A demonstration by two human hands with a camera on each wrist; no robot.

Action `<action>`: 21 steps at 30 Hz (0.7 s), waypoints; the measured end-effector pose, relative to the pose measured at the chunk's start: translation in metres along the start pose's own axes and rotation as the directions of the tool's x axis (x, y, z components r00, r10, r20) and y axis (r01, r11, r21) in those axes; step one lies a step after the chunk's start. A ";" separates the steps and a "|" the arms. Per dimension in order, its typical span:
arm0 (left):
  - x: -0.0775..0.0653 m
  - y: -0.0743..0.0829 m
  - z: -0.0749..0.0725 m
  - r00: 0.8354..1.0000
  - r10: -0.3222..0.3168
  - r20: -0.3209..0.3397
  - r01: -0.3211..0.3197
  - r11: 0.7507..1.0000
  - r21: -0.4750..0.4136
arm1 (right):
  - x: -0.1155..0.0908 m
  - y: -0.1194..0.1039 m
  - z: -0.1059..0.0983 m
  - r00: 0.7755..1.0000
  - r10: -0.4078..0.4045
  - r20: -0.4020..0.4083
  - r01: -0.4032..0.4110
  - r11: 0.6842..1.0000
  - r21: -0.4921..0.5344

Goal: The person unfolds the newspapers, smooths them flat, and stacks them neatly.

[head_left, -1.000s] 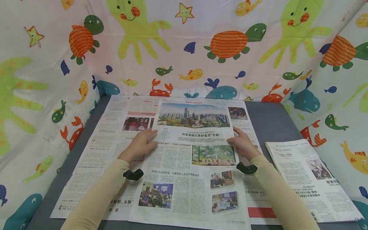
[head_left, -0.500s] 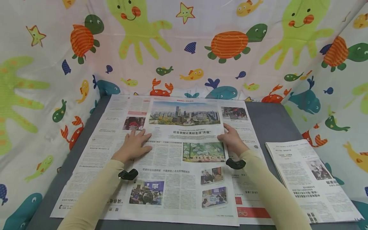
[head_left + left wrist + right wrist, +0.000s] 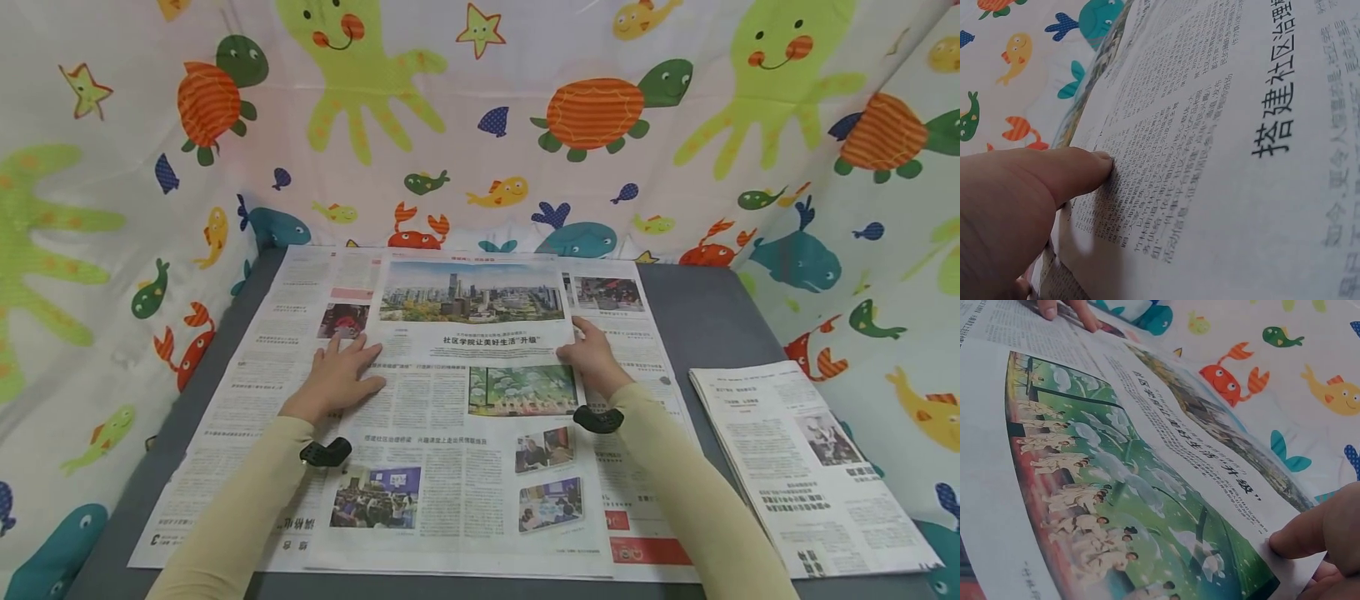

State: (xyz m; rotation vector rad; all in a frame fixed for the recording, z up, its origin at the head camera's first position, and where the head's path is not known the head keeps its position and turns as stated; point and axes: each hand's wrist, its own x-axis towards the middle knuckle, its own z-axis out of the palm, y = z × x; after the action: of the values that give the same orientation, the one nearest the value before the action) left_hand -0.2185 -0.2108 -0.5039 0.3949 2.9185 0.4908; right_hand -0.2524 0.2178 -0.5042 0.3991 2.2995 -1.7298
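Observation:
A folded newspaper [image 3: 450, 400] with a city skyline photo at its top lies over a larger spread newspaper [image 3: 247, 417] on the dark grey table. My left hand [image 3: 333, 379] rests at its left edge, fingers spread and straight; the thumb [image 3: 1085, 169] lies on the printed page in the left wrist view. At the right edge my right hand [image 3: 596, 358] pinches the folded newspaper, thumb [image 3: 1300, 537] on top and other fingers tucked below the edge in the right wrist view. The sheet bows slightly there.
A stack of folded newspapers [image 3: 810, 475] lies to the right on the grey table [image 3: 693, 312]. A white curtain [image 3: 480, 108] printed with sea animals rises behind and along both sides. Each wrist wears a black band [image 3: 326, 452].
Both hands have moved left, carrying the folded newspaper left and slightly away from the front edge. My left hand's fingers have spread out. The larger newspaper and the stack have stayed put.

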 end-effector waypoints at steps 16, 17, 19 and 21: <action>-0.015 -0.010 -0.006 0.995 -0.091 -0.038 0.089 0.995 -0.055 | -0.039 -0.052 0.052 0.966 -0.253 -0.053 0.221 0.914 -0.340; -0.016 -0.010 -0.007 0.992 -0.117 -0.035 0.115 0.992 -0.060 | -0.044 -0.056 0.063 0.959 -0.284 0.011 0.267 0.885 -0.381; -0.018 -0.009 -0.008 0.986 -0.166 -0.022 0.164 0.984 -0.069 | -0.057 -0.062 0.087 0.928 -0.330 0.174 0.373 0.807 -0.458; -0.019 -0.008 -0.007 0.980 -0.201 -0.003 0.201 0.977 -0.072 | -0.072 -0.065 0.115 0.876 -0.342 0.340 0.478 0.703 -0.526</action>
State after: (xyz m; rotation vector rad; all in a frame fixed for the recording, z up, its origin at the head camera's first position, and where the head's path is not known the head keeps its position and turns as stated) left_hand -0.2032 -0.2256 -0.4976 0.0860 2.8977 0.5647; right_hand -0.2053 0.0850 -0.4526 -0.4489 2.7227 -0.9928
